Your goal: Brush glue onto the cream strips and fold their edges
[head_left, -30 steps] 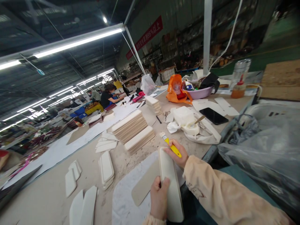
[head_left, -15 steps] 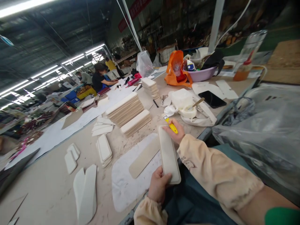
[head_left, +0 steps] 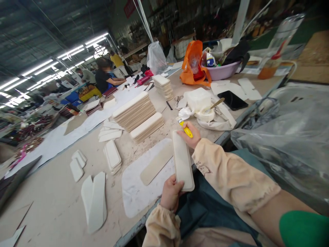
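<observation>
A long white panel with rounded corners (head_left: 183,161) is held between my two hands, tilted over the table's near edge. My left hand (head_left: 171,192) grips its lower end, thumb on top. At the upper end, my right hand (head_left: 193,135) pinches the panel and also keeps a yellow-handled utility knife (head_left: 187,130) in its fingers, the tip pointing away. Just left of the panel, a beige strip (head_left: 155,165) lies on a white cloth-like sheet (head_left: 131,199). Behind the sheet stand a tall stack of panels (head_left: 136,111) and a lower stack (head_left: 149,128).
Smaller white pieces (head_left: 113,156) and long ones (head_left: 94,202) lie at left. A white tub (head_left: 199,99), a tape roll (head_left: 205,116) and a phone (head_left: 232,100) sit beyond my right hand. Further back are an orange bag (head_left: 191,63), a purple basin (head_left: 222,72) and a co-worker (head_left: 105,75).
The view has tilted slightly, so the whole scene sits a little higher in the picture. Both hands keep their hold on the panel, and the knife stays in my right hand.
</observation>
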Demonstrator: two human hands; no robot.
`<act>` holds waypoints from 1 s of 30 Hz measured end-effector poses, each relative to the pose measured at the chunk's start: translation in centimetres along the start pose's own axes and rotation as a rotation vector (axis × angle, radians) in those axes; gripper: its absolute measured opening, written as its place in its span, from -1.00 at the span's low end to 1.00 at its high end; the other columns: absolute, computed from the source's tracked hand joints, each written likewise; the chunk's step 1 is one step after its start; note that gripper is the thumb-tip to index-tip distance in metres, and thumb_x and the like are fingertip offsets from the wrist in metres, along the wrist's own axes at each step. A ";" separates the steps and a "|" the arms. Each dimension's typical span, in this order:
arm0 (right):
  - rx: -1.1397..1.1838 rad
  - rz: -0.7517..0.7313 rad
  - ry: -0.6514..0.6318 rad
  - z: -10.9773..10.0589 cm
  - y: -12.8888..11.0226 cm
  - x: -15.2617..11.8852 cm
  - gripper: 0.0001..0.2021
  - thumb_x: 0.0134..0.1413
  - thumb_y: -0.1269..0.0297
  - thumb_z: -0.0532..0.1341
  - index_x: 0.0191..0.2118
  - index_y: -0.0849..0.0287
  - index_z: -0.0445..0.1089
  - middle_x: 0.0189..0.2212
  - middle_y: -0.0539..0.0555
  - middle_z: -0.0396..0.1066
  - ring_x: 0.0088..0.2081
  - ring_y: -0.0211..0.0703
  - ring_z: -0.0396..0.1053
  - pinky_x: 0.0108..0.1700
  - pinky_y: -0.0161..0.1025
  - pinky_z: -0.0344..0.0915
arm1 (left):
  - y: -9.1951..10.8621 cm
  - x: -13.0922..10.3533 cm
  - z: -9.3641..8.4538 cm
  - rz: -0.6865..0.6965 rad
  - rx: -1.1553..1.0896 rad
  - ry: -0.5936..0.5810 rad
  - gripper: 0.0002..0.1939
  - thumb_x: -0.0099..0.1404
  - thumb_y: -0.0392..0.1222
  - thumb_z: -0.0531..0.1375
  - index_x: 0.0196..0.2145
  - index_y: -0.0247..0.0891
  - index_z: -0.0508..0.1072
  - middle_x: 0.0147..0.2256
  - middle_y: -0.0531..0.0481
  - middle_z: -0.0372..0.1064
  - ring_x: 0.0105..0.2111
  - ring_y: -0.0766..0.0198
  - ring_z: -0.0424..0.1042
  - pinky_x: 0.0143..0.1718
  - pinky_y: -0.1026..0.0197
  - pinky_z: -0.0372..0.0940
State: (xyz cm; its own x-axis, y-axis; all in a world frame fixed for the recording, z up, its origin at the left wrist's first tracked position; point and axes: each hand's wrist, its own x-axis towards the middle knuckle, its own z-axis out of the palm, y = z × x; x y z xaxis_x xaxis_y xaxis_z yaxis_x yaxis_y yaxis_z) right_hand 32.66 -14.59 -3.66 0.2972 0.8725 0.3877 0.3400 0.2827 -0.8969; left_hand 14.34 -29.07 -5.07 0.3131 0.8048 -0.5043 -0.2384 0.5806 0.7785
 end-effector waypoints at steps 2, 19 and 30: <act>0.008 0.012 -0.011 0.0 -0.2 -0.1 -0.68 0.01 -0.01 0.21 -0.33 0.08 0.12 -0.55 -0.08 0.15 -0.53 -0.24 0.11 -0.41 -0.25 0.12 | 0.0 -0.1 0.0 0.019 0.001 -0.020 -0.52 0.01 -0.14 0.36 -0.11 -0.39 0.48 -0.29 -0.16 0.53 -0.29 0.11 0.49 -0.31 0.18 0.36; 0.255 0.036 -0.126 0.2 -0.4 0.0 -0.62 -0.07 0.02 0.29 -0.33 0.07 0.09 -0.53 -0.11 0.09 -0.54 -0.29 0.04 -0.49 -0.28 0.03 | 1.6 -1.5 -1.7 0.188 -0.158 0.230 -0.52 -0.04 -0.29 0.28 -0.09 -0.36 0.50 -0.24 -0.16 0.53 -0.21 0.05 0.47 -0.24 0.15 0.35; 0.242 0.019 -0.086 0.6 -0.9 -0.1 -0.65 -0.06 0.04 0.28 -0.34 0.07 0.10 -0.48 -0.07 0.20 -0.51 -0.25 0.13 -0.45 -0.26 0.14 | 0.3 -0.7 -2.6 0.161 -0.346 0.316 -0.45 -0.19 -0.28 0.33 -0.13 -0.31 0.52 -0.22 -0.19 0.52 -0.15 -0.08 0.48 -0.18 0.05 0.40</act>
State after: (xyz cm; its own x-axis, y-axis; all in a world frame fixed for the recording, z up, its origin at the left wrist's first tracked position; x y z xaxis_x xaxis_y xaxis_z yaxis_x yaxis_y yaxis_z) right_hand 31.80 -14.74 -2.99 0.2214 0.9063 0.3600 0.1083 0.3440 -0.9327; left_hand 11.71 -29.11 -5.46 -0.0342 0.8548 -0.5178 -0.5687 0.4094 0.7134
